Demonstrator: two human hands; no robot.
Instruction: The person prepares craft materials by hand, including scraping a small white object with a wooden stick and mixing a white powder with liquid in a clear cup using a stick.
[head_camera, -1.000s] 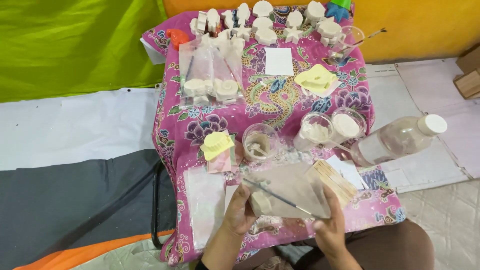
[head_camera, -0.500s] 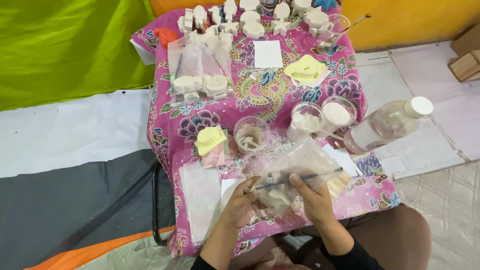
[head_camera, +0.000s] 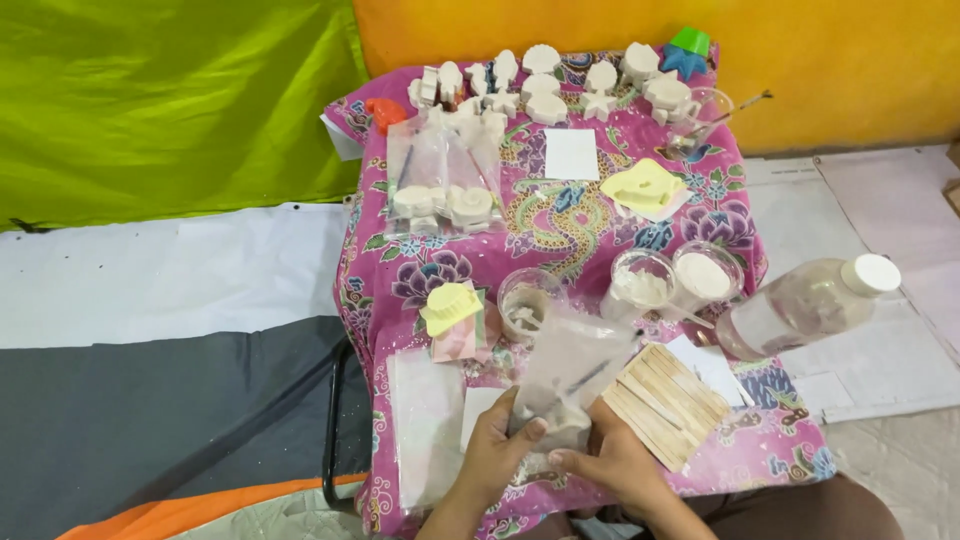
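Your left hand (head_camera: 492, 452) and right hand (head_camera: 612, 466) both grip a clear plastic bag (head_camera: 572, 378) holding a white piece, just beside the wooden sticks (head_camera: 668, 403) on the tabletop (head_camera: 590, 215).

Bare forearms, no sleeves; brown trousers (head_camera: 800, 510).

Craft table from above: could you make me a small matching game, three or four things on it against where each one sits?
Things:
1. clear plastic bag
2. wooden sticks
3. clear bottle
4. green mould

Places:
A. far right corner
B. lying on its side at the right edge
C. held in both hands
D. stacked just right of the hands

Pairs: 1-C, 2-D, 3-B, 4-A
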